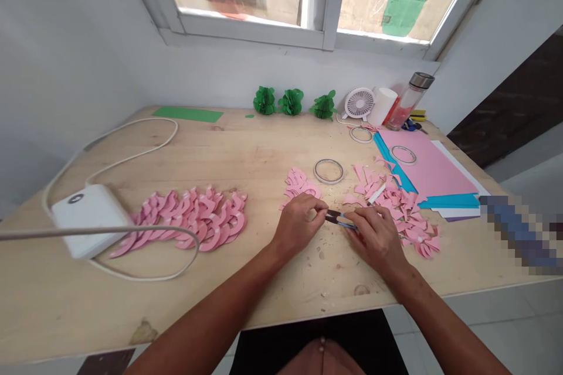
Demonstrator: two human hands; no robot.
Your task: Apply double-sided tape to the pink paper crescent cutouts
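Observation:
My right hand (pixel 373 237) is closed around a small pair of thread snips (pixel 333 216) with dark blades and a bluish handle; the blades point left. My left hand (pixel 301 220) is pinched at the blade tips, and whatever is between its fingers is too small to make out. Just beyond the left hand lies a small pile of curved pink paper pieces (pixel 297 180). A heap of pink paper scraps (pixel 409 211) spreads beside and behind the right hand. Above both hands a roll of tape (pixel 329 171) lies flat.
Rows of curled pink paper strips (pixel 211 222) lie left, beside a white power bank (pixel 90 217) and its looping cable (pixel 132 155). Green paper shapes (pixel 290 102), a small fan (pixel 359 103) and a glass bottle (pixel 409 102) line the back. Pink sheets (pixel 431 170) lie right.

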